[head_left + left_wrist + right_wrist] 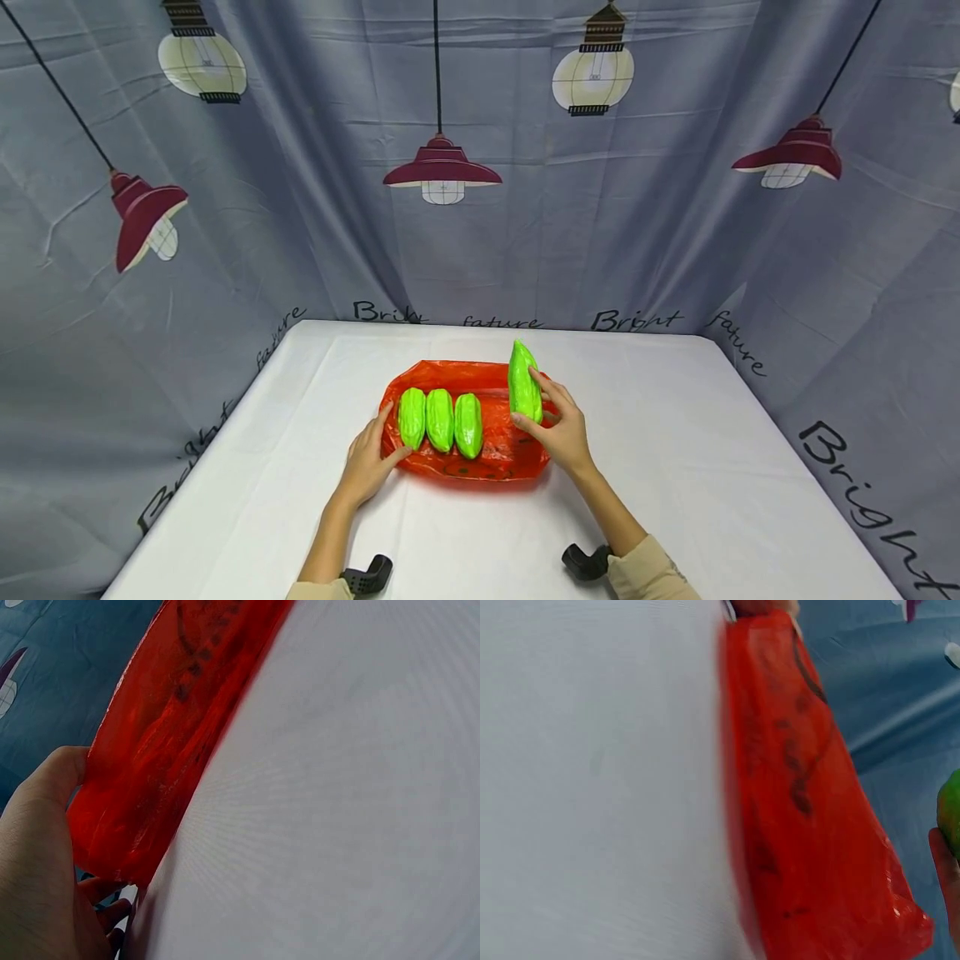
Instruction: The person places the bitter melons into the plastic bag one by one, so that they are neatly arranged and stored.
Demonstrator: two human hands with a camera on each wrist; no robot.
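A green ridged gourd [524, 383] stands nearly upright in my right hand [562, 425], held between thumb and fingers above the right end of an open red plastic bag [498, 454]. In the right wrist view, only part of the gourd [949, 814] and a finger [946, 881] show at the right edge. Inside the bag, three similar gourds [439, 421] lie side by side towards the left. My left hand [367, 458] grips the bag's left end, the thumb at its front rim. The left wrist view shows the thumb [64, 772] over the rim, with the other fingers partly hidden.
The bag sits on a white-covered table [262, 500]. Behind and beside the table hangs a grey-blue curtain [480, 250] printed with lamps and lettering. A black wrist device [367, 575] is on the left wrist, another [585, 562] on the right.
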